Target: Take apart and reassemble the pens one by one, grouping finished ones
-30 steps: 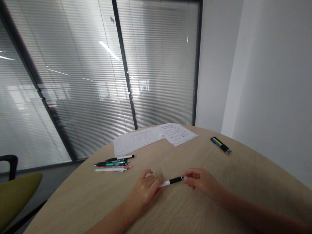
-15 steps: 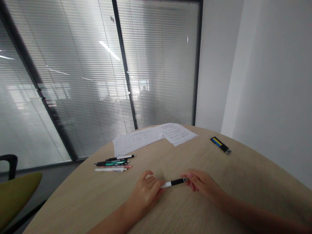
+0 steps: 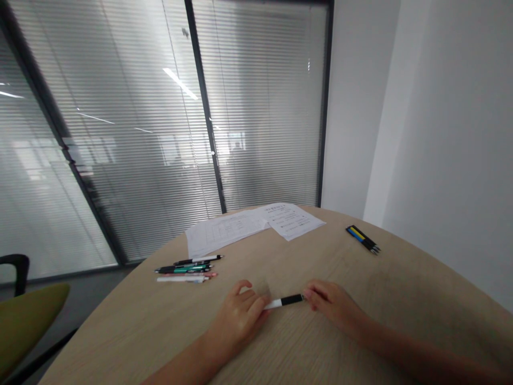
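Note:
Low over the near part of the table, a white pen with a black grip (image 3: pixel 286 301) lies almost level between my two hands. My left hand (image 3: pixel 240 314) is closed around its white barrel, with the index finger curled up above. At the tip end, my right hand (image 3: pixel 329 300) pinches the pen's point between thumb and fingers; the tip itself is hidden by them. Left of my hands rests a loose pile of pens (image 3: pixel 186 269), some black, one green, others white and pinkish.
Two printed paper sheets (image 3: pixel 228 230) overlap at the table's far edge. Several pens with black, blue and yellow parts (image 3: pixel 363 239) lie together at the right. The round wooden table (image 3: pixel 160 331) has a green chair (image 3: pixel 32 321) at its left. Blinds and a white wall stand behind.
My right hand's fingers have closed in tighter over the pen's tip, covering more of it. My left hand and the pen have hardly moved.

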A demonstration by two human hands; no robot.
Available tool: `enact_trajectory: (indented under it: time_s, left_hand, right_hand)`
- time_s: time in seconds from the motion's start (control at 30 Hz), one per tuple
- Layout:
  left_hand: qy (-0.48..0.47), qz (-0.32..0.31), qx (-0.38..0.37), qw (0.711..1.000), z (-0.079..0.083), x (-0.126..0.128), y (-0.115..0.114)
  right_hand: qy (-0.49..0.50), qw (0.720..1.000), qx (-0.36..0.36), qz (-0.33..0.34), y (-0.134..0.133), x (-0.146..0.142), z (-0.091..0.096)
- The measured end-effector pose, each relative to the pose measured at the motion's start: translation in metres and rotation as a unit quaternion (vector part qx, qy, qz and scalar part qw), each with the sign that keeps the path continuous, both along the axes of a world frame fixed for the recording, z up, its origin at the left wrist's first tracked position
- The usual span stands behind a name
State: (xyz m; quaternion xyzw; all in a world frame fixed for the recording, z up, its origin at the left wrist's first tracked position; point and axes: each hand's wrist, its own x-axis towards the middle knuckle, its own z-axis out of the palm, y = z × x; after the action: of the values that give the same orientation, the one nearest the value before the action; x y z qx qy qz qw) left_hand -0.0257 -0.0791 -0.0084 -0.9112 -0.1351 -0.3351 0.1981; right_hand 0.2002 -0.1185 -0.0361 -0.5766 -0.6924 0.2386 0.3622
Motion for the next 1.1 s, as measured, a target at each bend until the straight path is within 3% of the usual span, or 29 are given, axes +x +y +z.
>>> enact_trajectory:
  time_s: [0.1,0.37,0.7,0.93,1.1]
  left_hand:
    - [0.002,0.001,0.002,1.0,0.0,0.0,0.0]
    - [0.0,0.013,-0.007,1.0,-0.002,0.0,0.004]
    - [0.008,-0.003,0.005,1.0,0.002,0.0,0.0]
    - [-0.006,0.014,-0.011,1.0,0.001,0.0,0.003]
    - [-0.006,0.014,-0.014,1.0,-0.001,0.0,0.004]
  right_hand:
    - [-0.025,1.0,0.003,-0.01,0.001,0.0,0.0]
    - [0.13,0.991,0.0,0.037,0.0,-0.008,-0.001]
    - [-0.059,0.998,0.001,0.009,-0.005,-0.005,0.009]
    - [0.017,0.999,0.029,0.023,-0.003,-0.006,0.003]
    - [-0.011,1.0,0.01,0.01,-0.005,-0.007,0.005]
